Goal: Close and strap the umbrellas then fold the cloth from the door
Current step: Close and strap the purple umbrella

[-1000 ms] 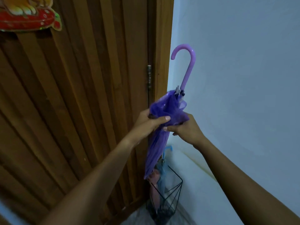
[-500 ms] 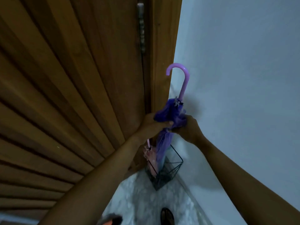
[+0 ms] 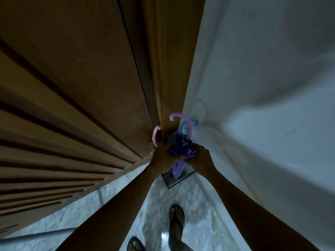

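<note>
In the head view, the left hand (image 3: 161,156) at 9 o'clock and the right hand (image 3: 201,154) at 3 o'clock gripped the purple umbrella (image 3: 181,149) by its bunched canopy, above the wire stand (image 3: 174,181). It looked light, soft and slippery; squeezing the folds against the stiff shaft seemed the surest hold.

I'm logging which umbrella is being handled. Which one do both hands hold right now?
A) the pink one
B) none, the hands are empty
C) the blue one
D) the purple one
D: the left hand and right hand both grip the bunched canopy of the purple umbrella, while the pink handle and blue handle rise beside it.
</note>
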Action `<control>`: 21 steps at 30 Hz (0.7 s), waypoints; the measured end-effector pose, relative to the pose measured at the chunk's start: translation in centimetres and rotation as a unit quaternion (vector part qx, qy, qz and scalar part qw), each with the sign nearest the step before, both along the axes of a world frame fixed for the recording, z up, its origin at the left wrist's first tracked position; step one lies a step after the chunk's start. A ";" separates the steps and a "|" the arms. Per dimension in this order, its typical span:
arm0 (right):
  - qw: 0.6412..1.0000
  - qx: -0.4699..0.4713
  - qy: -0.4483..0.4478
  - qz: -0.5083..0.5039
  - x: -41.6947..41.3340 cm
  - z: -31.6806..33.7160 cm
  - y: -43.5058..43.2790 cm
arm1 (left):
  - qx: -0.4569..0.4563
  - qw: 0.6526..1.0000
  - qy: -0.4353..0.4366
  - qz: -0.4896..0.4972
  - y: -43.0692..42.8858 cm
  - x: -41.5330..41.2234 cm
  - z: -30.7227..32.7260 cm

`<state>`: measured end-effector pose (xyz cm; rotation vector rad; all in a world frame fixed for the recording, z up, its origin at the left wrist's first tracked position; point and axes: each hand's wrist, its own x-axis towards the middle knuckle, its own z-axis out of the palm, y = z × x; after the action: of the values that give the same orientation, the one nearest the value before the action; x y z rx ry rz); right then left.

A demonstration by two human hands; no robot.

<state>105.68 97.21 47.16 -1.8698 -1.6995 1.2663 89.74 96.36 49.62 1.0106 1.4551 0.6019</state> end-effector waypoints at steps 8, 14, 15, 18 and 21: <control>0.995 -0.087 -0.047 -0.009 1.1 -8.4 -0.7 | -0.079 0.994 0.060 -0.041 0.1 1.5 -8.8; 0.991 -0.114 -0.055 -0.042 0.4 -11.8 -0.7 | -0.107 0.992 0.067 -0.026 0.5 1.6 -13.2; 0.990 -0.116 -0.060 -0.051 0.2 -12.1 -0.6 | -0.112 0.992 0.056 -0.019 0.7 1.6 -13.4; 0.987 -0.119 -0.066 -0.083 0.0 -12.7 -0.7 | -0.121 0.991 0.052 -0.007 0.7 1.3 -14.8; 0.984 -0.105 -0.084 -0.119 0.3 -12.4 -0.8 | -0.126 0.990 0.055 -0.002 0.5 1.2 -14.6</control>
<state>105.93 96.37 34.77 -2.2827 -1.4083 1.2606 90.90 96.90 35.04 0.8571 1.5815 0.3514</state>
